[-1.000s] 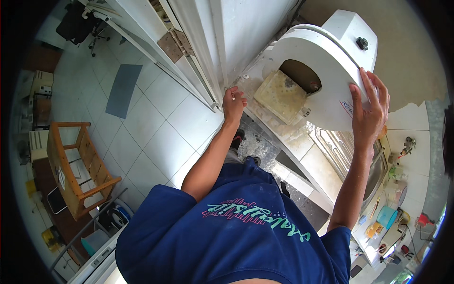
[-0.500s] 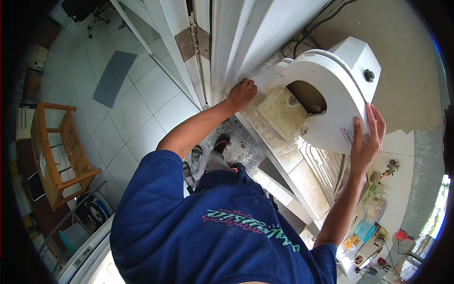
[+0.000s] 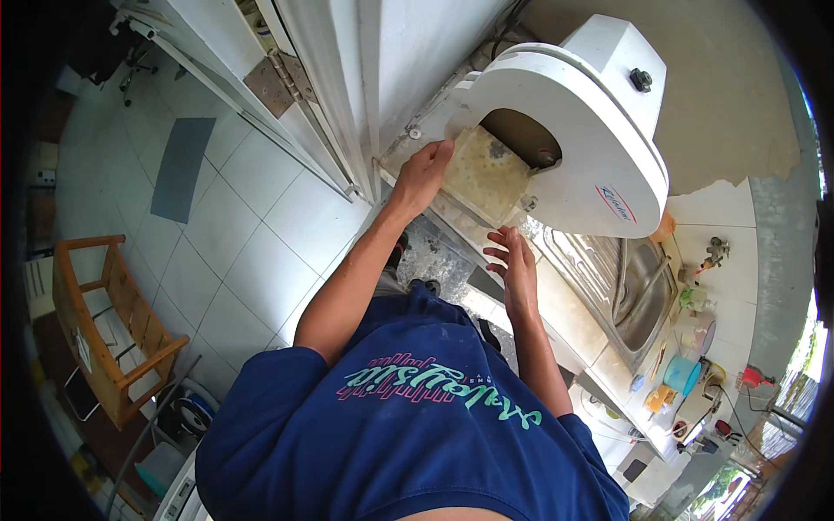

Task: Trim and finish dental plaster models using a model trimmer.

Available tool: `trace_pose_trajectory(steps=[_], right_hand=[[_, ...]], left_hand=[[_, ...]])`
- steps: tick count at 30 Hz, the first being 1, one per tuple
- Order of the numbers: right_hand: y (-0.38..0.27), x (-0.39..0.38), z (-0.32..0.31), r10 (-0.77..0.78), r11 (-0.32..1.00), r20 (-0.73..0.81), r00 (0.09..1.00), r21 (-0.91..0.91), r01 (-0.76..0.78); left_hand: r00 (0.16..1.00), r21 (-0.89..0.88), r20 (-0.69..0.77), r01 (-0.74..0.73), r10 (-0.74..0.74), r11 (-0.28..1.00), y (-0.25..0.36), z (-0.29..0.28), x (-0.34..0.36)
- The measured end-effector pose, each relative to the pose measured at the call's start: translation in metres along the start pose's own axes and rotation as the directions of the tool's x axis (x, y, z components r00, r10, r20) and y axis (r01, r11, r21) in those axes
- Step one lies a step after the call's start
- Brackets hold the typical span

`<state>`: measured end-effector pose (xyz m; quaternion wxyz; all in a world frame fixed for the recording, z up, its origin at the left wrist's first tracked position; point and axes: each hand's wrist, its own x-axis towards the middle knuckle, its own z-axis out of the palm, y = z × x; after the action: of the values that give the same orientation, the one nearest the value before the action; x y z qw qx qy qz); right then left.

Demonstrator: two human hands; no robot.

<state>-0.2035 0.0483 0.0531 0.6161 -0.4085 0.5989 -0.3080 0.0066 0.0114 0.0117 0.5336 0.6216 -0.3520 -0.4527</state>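
On the tiled counter (image 3: pixel 580 326), beside a steel sink (image 3: pixel 575 258), stands the white machine (image 3: pixel 608 104), its rounded housing (image 3: pixel 591 169) cut by a dark opening (image 3: pixel 512 130) above a stained, yellowish plate (image 3: pixel 485 178). The left hand (image 3: pixel 422 176) is at the plate's left edge, fingers together (gripping or not, I cannot tell), the right hand (image 3: pixel 519 267) half open and loosely curled by its lower corner. Beyond, the white-tiled floor (image 3: pixel 278 213) bears a grey mat (image 3: pixel 182 169) and a wooden frame (image 3: pixel 156 359).

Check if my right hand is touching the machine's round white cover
Apart. The head view shows a clear gap between your right hand and the lower edge of the round white cover.
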Motion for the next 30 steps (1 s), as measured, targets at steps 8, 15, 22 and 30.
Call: trace_pose_trajectory(steps=[8, 15, 22, 30], right_hand=[[0.02, 0.03, 0.012, -0.019, 0.967, 0.185, 0.983, 0.254, -0.029], [0.032, 0.021, 0.006, -0.018, 0.978, 0.127, 0.992, 0.209, -0.009], [0.042, 0.014, -0.008, -0.03, 0.99, 0.146, 0.989, 0.139, 0.01], [0.054, -0.001, -0.029, -0.025, 0.991, 0.162, 0.986, 0.134, 0.003]], left_hand=[[0.99, 0.107, 0.028, -0.144, 0.141, 0.984, -0.01, 0.006, -0.012], [0.995, 0.061, -0.022, -0.098, 0.099, 0.993, -0.01, 0.01, -0.038], [0.998, -0.031, -0.053, -0.021, 0.019, 0.999, -0.033, 0.016, -0.057], [0.925, 0.079, -0.375, -0.026, 0.054, 0.997, -0.02, 0.019, -0.088]])
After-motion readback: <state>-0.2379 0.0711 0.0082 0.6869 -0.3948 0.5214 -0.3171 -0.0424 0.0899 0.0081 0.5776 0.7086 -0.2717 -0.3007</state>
